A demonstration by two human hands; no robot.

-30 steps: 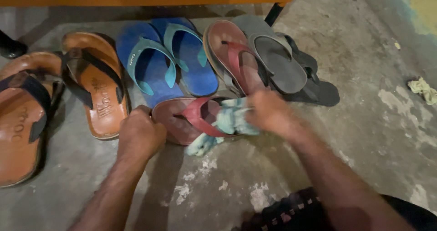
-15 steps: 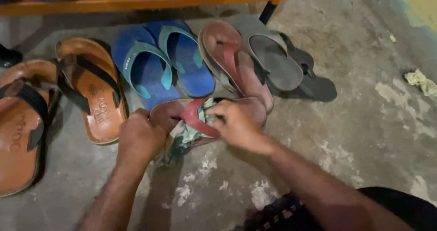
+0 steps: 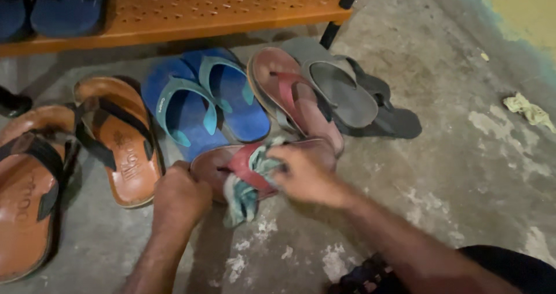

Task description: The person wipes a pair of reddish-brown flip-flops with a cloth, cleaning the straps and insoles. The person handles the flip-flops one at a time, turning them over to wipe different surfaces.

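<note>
A maroon flip-flop with a red strap [image 3: 223, 161] lies sideways on the concrete floor in front of me. My left hand [image 3: 179, 195] grips its toe end at the left. My right hand [image 3: 304, 175] holds a crumpled pale green cloth [image 3: 246, 184] against the strap and footbed; the cloth hangs over the near edge. Its matching maroon flip-flop [image 3: 289, 94] lies just behind, leaning on a grey pair [image 3: 347, 94].
A blue pair with teal straps [image 3: 202, 100] and brown leather sandals [image 3: 119, 140] line up at the left. An orange perforated rack shelf [image 3: 185, 7] with a black leg stands behind. A small rag [image 3: 527, 110] lies at the far right.
My right hand with the cloth has slid left along the maroon flip-flop from its heel end to the strap. The left hand stays on the toe end. The view tilted up.
</note>
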